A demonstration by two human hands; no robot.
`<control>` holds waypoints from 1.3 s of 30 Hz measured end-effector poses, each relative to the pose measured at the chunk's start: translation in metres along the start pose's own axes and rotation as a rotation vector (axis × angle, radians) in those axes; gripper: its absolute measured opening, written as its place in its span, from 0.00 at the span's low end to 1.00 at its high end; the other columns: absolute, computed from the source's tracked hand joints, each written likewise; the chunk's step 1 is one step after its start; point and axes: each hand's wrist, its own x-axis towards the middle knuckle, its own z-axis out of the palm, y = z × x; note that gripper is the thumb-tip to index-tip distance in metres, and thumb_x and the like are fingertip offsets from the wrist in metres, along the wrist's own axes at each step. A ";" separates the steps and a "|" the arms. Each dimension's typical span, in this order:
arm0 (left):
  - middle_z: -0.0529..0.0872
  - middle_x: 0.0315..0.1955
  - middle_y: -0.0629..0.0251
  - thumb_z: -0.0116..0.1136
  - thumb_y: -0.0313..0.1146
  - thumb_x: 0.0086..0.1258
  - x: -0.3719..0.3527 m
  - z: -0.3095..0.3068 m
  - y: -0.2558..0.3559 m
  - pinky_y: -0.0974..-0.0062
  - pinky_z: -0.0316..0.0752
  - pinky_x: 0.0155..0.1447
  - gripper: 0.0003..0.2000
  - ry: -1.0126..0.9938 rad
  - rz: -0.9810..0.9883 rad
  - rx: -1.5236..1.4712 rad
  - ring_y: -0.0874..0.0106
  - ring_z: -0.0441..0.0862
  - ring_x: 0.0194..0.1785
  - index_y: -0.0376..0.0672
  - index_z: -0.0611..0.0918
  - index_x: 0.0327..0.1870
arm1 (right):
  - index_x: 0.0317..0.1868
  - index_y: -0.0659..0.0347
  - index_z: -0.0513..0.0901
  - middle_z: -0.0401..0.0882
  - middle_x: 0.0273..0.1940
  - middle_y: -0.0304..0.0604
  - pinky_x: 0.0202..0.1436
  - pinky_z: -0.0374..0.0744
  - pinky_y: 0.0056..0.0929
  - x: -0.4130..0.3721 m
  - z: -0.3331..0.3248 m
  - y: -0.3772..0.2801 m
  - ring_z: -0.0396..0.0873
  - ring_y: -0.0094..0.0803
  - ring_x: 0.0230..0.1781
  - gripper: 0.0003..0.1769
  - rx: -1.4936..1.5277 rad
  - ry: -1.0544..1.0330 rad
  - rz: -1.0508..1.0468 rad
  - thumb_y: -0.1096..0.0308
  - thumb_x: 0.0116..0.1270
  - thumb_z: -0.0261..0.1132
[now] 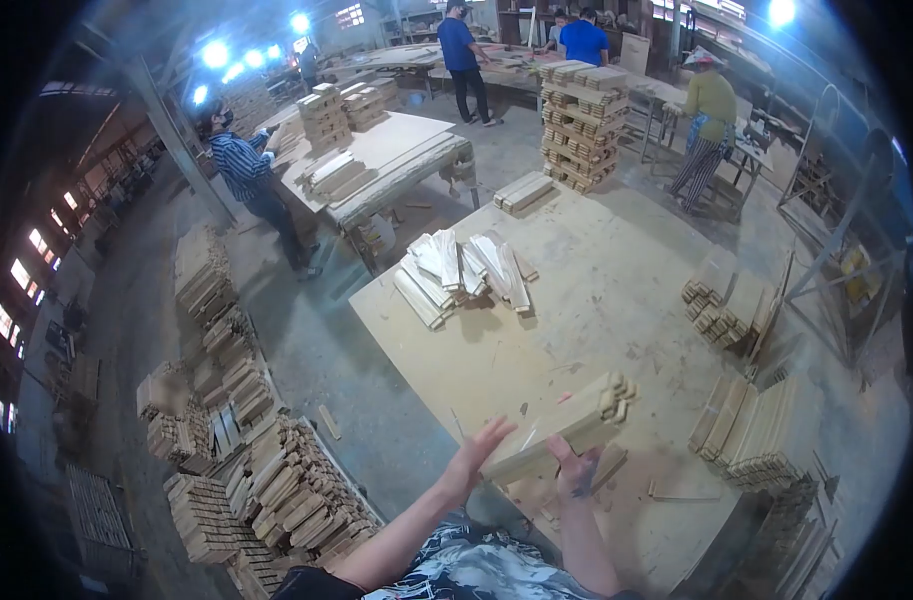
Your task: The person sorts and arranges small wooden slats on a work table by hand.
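A neat bundle of wooden slats (551, 428) is in front of me, low over the near part of the large board-topped table (616, 285). My right hand (576, 468) grips the bundle's near side, thumb against the wood, its other fingers partly hidden. At the bundle's left end, my left hand (481, 450) has its fingers stretched out and apart, palm towards the wood. Beneath and right of the bundle, a few loose strips (608, 468) lie on the table. Farther along the tabletop is a loose, fanned pile of pale slats (458, 272).
A tall crisscross stack of slats (582, 125) stands at the table's far end, beside a small bundle (523, 192). Piled slats (286, 490) line the floor at left; more stacks (751, 430) stand right. A person (246, 170) works at another table (396, 150); several others are farther back.
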 end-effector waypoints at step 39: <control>0.75 0.69 0.53 0.71 0.37 0.64 0.283 -0.140 0.101 0.56 0.71 0.73 0.43 -0.344 -0.698 -0.149 0.59 0.76 0.70 0.38 0.63 0.79 | 0.85 0.54 0.34 0.50 0.81 0.58 0.82 0.56 0.45 0.212 0.068 0.110 0.56 0.48 0.81 0.61 -0.199 0.543 0.352 0.55 0.70 0.73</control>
